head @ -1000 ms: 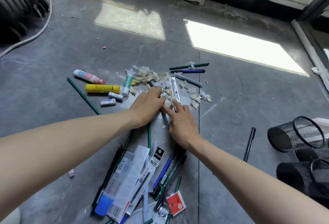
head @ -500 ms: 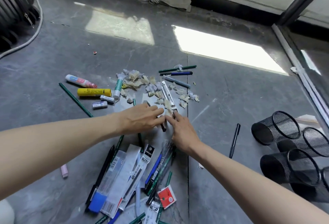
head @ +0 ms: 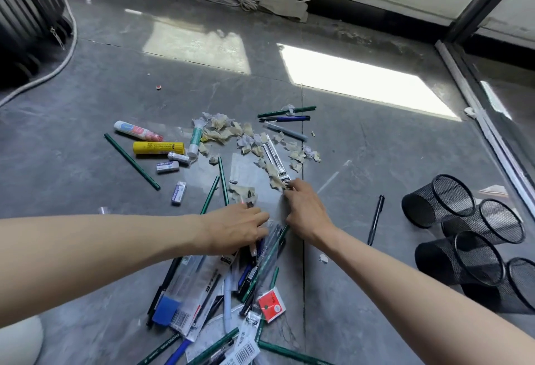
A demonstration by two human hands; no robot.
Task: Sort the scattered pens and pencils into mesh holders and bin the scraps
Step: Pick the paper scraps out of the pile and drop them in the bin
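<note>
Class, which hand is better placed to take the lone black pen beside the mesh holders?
Right: the right hand lies nearer the black pen and mesh holders; the left hand rests on the pen pile.

Arms stretched forward; left hand (head: pixel 237 228) flat, palm down; right hand (head: pixel 307 214) fingertips curled downward

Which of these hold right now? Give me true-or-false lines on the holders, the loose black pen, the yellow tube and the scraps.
The mesh holders lie on their sides. True.
The black pen lies alone between the right hand and the mesh holders. True.
The left hand grips the yellow tube. False: the yellow tube lies untouched, away from the left hand.
The paper scraps are in a bin. False: the paper scraps lie strewn on the floor.
</note>
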